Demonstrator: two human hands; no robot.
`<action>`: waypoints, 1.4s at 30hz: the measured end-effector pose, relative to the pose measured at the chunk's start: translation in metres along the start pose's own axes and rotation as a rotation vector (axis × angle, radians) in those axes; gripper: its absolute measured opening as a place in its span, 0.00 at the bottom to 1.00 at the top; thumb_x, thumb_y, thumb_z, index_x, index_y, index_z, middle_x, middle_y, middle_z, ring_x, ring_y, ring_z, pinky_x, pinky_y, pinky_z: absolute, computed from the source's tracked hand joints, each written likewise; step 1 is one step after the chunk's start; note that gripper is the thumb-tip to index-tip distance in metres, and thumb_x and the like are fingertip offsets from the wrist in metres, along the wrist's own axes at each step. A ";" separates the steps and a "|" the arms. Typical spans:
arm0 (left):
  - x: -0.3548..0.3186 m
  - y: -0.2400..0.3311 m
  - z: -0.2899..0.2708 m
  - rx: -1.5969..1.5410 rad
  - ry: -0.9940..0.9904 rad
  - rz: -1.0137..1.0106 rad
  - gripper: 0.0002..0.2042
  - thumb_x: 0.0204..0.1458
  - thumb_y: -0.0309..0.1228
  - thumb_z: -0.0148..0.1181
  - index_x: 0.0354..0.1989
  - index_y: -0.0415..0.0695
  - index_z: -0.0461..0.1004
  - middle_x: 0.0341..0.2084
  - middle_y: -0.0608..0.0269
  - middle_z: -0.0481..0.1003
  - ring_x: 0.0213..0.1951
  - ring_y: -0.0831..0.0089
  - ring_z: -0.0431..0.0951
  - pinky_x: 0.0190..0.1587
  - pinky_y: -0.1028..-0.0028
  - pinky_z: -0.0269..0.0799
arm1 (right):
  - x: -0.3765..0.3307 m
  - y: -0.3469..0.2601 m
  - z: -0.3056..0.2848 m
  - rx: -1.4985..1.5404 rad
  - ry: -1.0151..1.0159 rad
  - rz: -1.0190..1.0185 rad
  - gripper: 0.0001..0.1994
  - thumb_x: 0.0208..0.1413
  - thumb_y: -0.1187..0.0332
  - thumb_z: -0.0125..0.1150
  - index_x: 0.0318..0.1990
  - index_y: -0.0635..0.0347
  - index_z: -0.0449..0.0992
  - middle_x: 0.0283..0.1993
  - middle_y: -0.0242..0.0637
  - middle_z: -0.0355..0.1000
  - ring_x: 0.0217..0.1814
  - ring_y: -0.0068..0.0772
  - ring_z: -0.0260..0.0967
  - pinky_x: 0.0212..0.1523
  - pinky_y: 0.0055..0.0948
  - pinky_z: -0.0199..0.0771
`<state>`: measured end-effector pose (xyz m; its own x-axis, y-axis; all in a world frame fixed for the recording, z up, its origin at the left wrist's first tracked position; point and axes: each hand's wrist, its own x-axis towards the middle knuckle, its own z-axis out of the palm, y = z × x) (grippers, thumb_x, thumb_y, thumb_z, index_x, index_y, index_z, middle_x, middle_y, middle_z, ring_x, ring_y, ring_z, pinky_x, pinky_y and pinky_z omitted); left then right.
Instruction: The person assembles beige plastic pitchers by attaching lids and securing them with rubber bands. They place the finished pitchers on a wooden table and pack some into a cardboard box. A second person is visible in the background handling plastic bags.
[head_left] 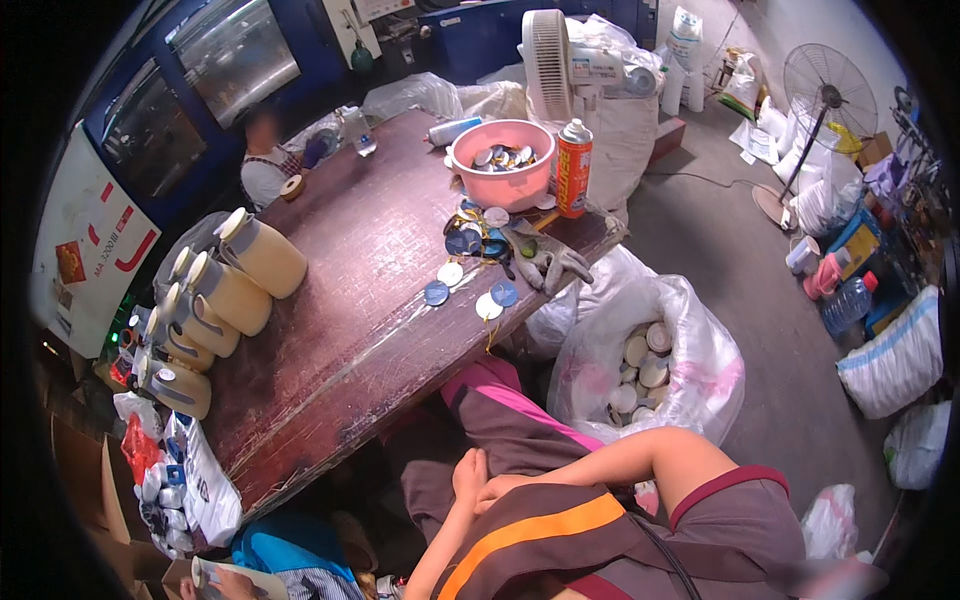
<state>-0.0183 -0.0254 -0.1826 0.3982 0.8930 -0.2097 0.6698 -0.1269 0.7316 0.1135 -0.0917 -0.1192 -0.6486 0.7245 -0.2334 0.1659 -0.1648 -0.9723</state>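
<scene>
My left hand point(468, 474) and my right hand point(497, 489) rest together on my lap, close below the table's near edge. Their fingers are curled in and pressed together, and nothing shows between them. Dark trousers point(430, 495) lie under them. Nearest on the wooden table point(330, 330) are several loose round tags, blue point(436, 293) and white point(450, 273). A grey glove point(548, 262) lies by a heap of dark straps and tags. Behind it stand a pink basin point(500, 185) holding more tags and an orange spray can point(573, 170).
Several cream jugs point(265, 255) line the table's left side. An open plastic bag point(715, 365) of round cream lids stands on the floor to my right. A person point(265, 165) sits across the table; another person's hands point(235, 582) hold a jug lower left. A standing fan point(830, 95) is far right.
</scene>
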 end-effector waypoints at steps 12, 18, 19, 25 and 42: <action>0.007 0.006 0.001 0.082 -0.055 -0.063 0.15 0.55 0.40 0.45 0.26 0.40 0.64 0.26 0.41 0.70 0.31 0.42 0.70 0.31 0.55 0.64 | 0.006 0.022 0.005 0.115 0.108 -0.090 0.16 0.60 0.56 0.53 0.38 0.64 0.72 0.32 0.37 0.72 0.37 0.25 0.68 0.37 0.29 0.66; 0.008 -0.002 -0.003 0.121 -0.077 -0.070 0.11 0.50 0.37 0.45 0.28 0.41 0.64 0.27 0.41 0.71 0.34 0.41 0.71 0.33 0.53 0.64 | 0.019 0.025 0.000 0.054 0.053 -0.054 0.15 0.60 0.57 0.54 0.40 0.63 0.72 0.36 0.41 0.74 0.40 0.32 0.71 0.39 0.33 0.68; 0.007 -0.006 -0.002 0.132 -0.062 -0.072 0.11 0.49 0.37 0.45 0.28 0.41 0.64 0.27 0.42 0.72 0.34 0.41 0.71 0.33 0.53 0.64 | 0.022 0.027 0.002 0.042 0.123 -0.033 0.15 0.60 0.58 0.54 0.39 0.63 0.72 0.35 0.40 0.73 0.38 0.30 0.71 0.38 0.31 0.68; 0.013 -0.004 -0.005 0.128 -0.178 -0.075 0.14 0.51 0.44 0.49 0.30 0.45 0.66 0.27 0.48 0.76 0.36 0.48 0.76 0.35 0.56 0.70 | 0.031 0.016 -0.026 0.978 0.435 0.293 0.11 0.60 0.64 0.49 0.25 0.52 0.68 0.19 0.22 0.60 0.17 0.17 0.51 0.21 0.18 0.51; 0.013 -0.003 0.007 0.085 0.102 -0.048 0.09 0.48 0.34 0.49 0.29 0.43 0.72 0.22 0.48 0.75 0.28 0.48 0.76 0.31 0.52 0.71 | 0.117 -0.081 -0.188 -0.385 0.694 -0.021 0.12 0.55 0.64 0.58 0.44 0.60 0.74 0.40 0.43 0.75 0.42 0.40 0.74 0.44 0.34 0.71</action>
<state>-0.0105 -0.0168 -0.1921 0.3011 0.9378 -0.1730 0.7390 -0.1148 0.6639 0.1643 0.1324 -0.0654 -0.0639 0.9975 -0.0300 0.4859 0.0048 -0.8740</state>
